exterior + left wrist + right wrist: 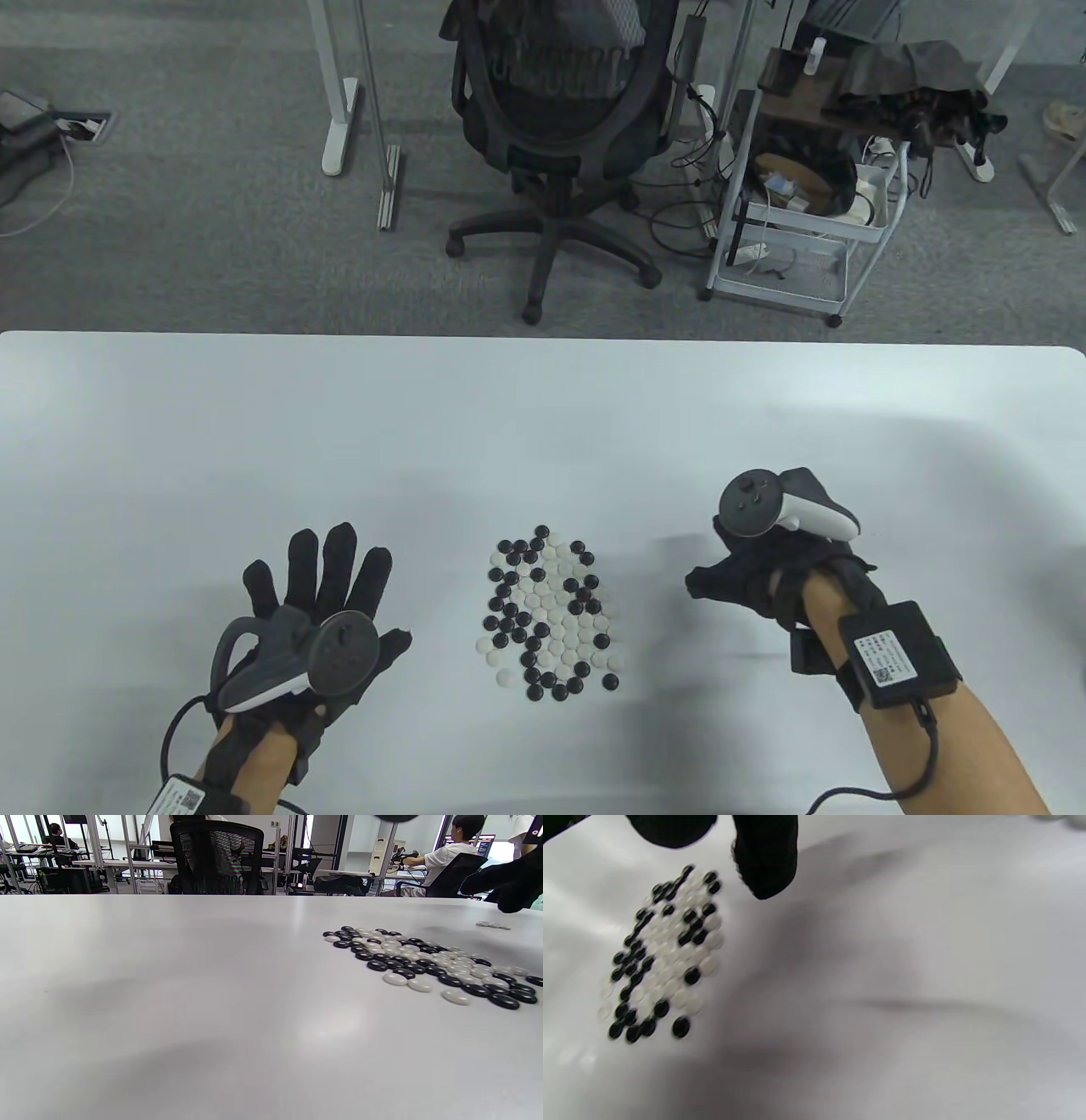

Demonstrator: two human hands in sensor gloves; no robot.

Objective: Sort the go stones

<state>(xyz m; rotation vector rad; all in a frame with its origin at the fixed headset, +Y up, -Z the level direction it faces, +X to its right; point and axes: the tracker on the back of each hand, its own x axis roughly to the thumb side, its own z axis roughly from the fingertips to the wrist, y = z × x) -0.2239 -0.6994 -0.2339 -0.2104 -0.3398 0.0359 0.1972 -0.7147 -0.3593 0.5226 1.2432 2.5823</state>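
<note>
A mixed pile of black and white Go stones point(549, 615) lies on the white table point(543, 424) between my hands; it also shows as the pile point(428, 961) and, blurred, the pile point(661, 955). My left hand point(327, 577) lies left of the pile with fingers spread and straight, holding nothing. My right hand point(751, 573) hovers to the right of the pile, its fingers loosely curled under the tracker. Its fingertips point(765, 861) hang apart with nothing between them. A few white stones point(492, 925) sit apart on the table below that right hand point(505, 887).
Beyond the table's far edge stand a black office chair point(560, 110) and a white wire cart point(797, 195). A person point(445, 861) sits at a desk in the background. Cables run from both wrists.
</note>
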